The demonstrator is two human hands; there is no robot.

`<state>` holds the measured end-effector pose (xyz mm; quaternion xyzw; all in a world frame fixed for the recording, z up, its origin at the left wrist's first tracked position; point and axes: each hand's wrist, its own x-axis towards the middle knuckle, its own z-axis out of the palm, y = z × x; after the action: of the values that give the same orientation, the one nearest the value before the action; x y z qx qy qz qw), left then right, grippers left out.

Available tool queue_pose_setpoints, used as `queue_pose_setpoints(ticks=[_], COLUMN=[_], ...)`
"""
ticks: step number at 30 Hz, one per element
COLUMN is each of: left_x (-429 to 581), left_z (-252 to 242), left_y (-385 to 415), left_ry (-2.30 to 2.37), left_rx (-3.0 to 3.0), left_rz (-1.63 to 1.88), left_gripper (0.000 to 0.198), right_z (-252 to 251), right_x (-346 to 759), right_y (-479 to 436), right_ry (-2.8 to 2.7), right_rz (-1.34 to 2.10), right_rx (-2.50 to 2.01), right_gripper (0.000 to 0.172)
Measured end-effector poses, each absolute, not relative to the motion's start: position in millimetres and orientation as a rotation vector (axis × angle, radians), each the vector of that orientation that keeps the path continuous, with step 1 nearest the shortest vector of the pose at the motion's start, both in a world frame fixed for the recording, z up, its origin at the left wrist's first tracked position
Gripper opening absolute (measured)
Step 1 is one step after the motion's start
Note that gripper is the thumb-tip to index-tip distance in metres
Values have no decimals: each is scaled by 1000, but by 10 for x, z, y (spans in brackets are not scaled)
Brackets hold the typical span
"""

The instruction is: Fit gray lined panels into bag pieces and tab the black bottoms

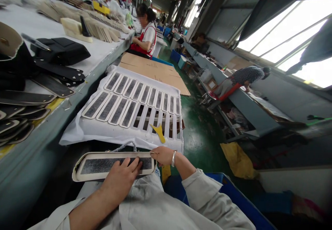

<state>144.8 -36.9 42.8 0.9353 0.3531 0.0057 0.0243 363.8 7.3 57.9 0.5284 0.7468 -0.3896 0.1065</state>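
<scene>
A long, round-cornered piece [100, 166] with a cream rim and a mottled dark grey strip down its middle lies across my lap. My left hand [121, 180] rests on it, fingers spread over the dark strip. At its right end my right hand [163, 155] pinches the rim between thumb and fingers. A thin grey cord [126, 145] shows along the far edge. Beyond it, a white cloth-covered rack [77, 129] holds rows of similar flat panels [129, 88]. A yellow forked scraper-like piece [158, 133] lies on the rack's open slats.
A long bench [85, 74] on the left bears black leather-like parts [61, 52]. Cardboard [153, 69] lies past the rack. A blue bin [220, 180] stands by my right side. One person [149, 36] sits ahead; another [243, 76] bends over a bench at right.
</scene>
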Motion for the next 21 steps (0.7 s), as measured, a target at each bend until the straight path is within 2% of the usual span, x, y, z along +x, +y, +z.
queue_pose_setpoints(ticks=[3, 5, 7, 10, 15, 18, 21], left_x=[1450, 1451, 1449, 1444, 1436, 1438, 1444], left_z=[443, 446, 445, 438, 429, 431, 436], left_y=[-369, -367, -365, -365, -372, -364, -350], left_ry=[1097, 1100, 1102, 1105, 1100, 1103, 1100], left_rx=[2883, 2881, 2876, 2867, 2858, 2842, 2822], left_rz=[10, 14, 20, 17, 6, -2, -9], left_gripper=[42, 41, 40, 40, 40, 40, 40], right_z=[621, 688, 749, 779, 741, 735, 705], right_x=[3664, 3663, 3640, 3576, 3520, 3579, 3710], right_y=[109, 123, 137, 169, 236, 226, 141], right_ry=[2030, 2008, 2148, 2334, 2325, 2311, 2085], right_rz=[-1378, -1463, -1313, -897, -843, -1031, -1566], right_rx=[1563, 1593, 1602, 1482, 1364, 1417, 1672], right_gripper=[38, 39, 35, 27, 31, 27, 26])
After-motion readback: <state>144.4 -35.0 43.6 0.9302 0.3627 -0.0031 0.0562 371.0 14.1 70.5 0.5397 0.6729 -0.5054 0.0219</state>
